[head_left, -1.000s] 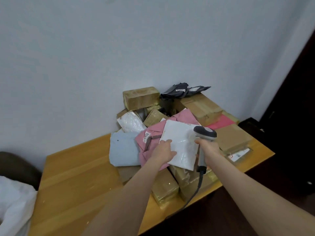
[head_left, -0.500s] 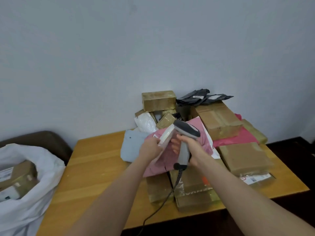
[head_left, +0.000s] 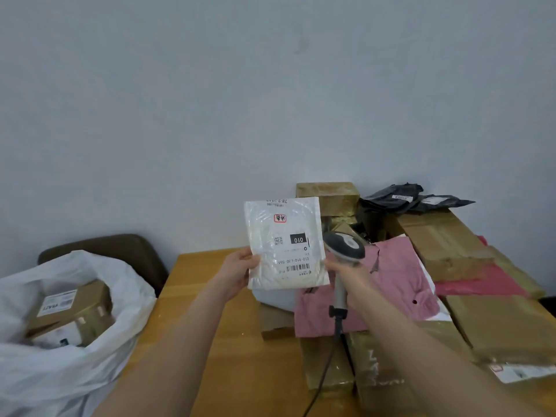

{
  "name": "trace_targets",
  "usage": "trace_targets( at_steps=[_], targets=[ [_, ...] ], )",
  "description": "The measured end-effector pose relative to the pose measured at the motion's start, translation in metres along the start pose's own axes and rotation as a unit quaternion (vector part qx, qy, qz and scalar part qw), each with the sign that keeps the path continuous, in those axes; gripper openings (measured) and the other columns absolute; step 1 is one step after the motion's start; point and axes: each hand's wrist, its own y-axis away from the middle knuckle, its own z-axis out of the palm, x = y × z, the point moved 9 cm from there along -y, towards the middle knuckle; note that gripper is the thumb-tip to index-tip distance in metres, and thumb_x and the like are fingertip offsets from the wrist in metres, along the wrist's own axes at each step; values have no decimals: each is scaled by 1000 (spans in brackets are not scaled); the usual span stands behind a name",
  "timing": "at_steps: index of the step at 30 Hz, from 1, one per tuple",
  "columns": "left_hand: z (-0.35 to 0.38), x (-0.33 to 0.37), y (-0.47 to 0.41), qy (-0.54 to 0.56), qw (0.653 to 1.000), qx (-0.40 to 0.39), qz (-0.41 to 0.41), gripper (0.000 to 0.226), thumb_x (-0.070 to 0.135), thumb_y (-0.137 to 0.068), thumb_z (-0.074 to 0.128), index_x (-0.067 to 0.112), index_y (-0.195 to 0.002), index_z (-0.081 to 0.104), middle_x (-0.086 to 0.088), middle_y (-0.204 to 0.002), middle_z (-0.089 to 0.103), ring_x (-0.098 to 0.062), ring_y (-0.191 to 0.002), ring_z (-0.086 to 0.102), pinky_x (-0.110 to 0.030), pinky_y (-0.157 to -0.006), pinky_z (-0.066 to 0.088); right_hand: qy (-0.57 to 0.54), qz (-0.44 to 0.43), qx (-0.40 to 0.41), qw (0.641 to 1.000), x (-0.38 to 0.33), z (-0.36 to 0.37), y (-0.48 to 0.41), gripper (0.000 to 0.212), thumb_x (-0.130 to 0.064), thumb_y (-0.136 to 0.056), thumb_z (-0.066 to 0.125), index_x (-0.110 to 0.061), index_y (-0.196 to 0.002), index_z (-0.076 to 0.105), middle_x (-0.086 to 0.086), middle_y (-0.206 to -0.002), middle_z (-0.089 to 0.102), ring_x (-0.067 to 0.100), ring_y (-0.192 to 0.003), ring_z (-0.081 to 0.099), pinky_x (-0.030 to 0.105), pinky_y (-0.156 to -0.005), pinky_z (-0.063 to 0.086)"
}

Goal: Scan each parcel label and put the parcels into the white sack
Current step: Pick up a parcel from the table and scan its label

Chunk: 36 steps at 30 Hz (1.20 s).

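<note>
A person holds a white mailer (head_left: 285, 242) upright above the table (head_left: 210, 296), label facing the camera and printed upside down, with the barcode near the lower right corner. The left hand (head_left: 237, 273) pinches the mailer's lower left edge, thumb on the front and fingers behind, out of sight. The right hand (head_left: 346, 275) is wrapped around the handle of a corded scanner (head_left: 344, 246), fingers closed on the grip; whether its knuckles touch the mailer's lower right corner cannot be told. The scanner's head sits just beside the mailer's right edge, at the height of the label's black "010" block, and appears to point away from the barcode rather than at it.

The mailer looks thin, light and limp, with a glossy plastic skin that is probably slippery; a one-edge pinch likely lets it droop, so a grip low and close to the barcode should keep the label flat for reading. It appears unlikely to be fragile.

The sack (head_left: 90, 326) stands open at the left, well apart from the mailer, with boxes already inside. Behind the hands, a heap of parcels (head_left: 436, 251) covers the table's right side.
</note>
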Motion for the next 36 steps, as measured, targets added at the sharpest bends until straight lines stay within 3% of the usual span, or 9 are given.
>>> trace_targets(
  at_steps=[5,8,11,14,17,20,24,29,36],
  targets=[
    [-30,-8,-13,-103,994,26,-10,33,10,-91,62,17,-123,56,-4,-102,70,-19,-86,67,-34,-73,57,24,-16,51,998,7,21,-3,32,8,-81,67,4,-111,56,16,-108,63,33,-105,61,41,-89,50],
    [-35,-24,-14,-139,989,17,-55,32,9,-84,71,17,-113,60,-1,-98,69,-16,-82,67,-29,-64,56,26,-14,69,997,15,30,-3,33,9,-80,67,7,-112,57,21,-112,64,32,-102,60,39,-85,48],
    [-46,-24,-22,-138,988,64,-17,28,0,-84,68,4,-111,60,-11,-99,67,-14,-73,64,-21,-53,55,32,-21,58,998,21,37,0,28,6,-80,69,5,-107,61,18,-104,67,30,-97,62,35,-77,48],
    [-56,-20,-28,-133,985,107,29,22,-2,-86,64,1,-107,61,-17,-105,66,-13,-72,63,-20,-57,54,44,-43,54,997,29,41,8,17,-2,-80,70,-3,-96,62,7,-80,64,20,-74,58,30,-65,46],
    [-64,-20,-30,-128,982,134,46,24,-3,-87,63,-2,-111,62,-14,-101,64,-10,-71,60,-19,-58,52,69,-39,27,997,47,47,22,11,-11,-80,71,0,-79,67,9,-64,66,22,-63,62,35,-65,52],
    [-68,-25,-29,-119,982,142,43,24,-3,-87,62,-3,-111,62,-7,-91,64,-10,-71,59,-22,-63,51,88,-31,-25,995,64,57,46,18,-9,-85,68,-5,-68,63,4,-52,62,16,-48,56,29,-54,48],
    [-77,-32,-27,-118,980,157,41,25,-4,-86,64,-7,-111,62,1,-79,62,-10,-70,58,-23,-64,49,75,-19,-58,995,77,64,70,17,-5,-83,67,-3,-66,64,9,-53,63,17,-47,53,29,-53,46],
    [-79,-33,-21,-121,979,162,36,26,-2,-87,64,-4,-112,63,-10,-96,63,-14,-73,59,-21,-60,48,76,-15,-69,995,78,65,86,16,-3,-82,67,-3,-66,64,9,-52,61,14,-42,52,24,-46,43],
    [-79,-41,-16,-104,980,170,26,26,-2,-87,64,-5,-112,61,-15,-101,63,-24,-90,60,-33,-75,51,113,-23,-89,989,77,62,91,18,-4,-81,65,-6,-63,61,5,-50,59,13,-43,51,26,-48,44]
  ],
)
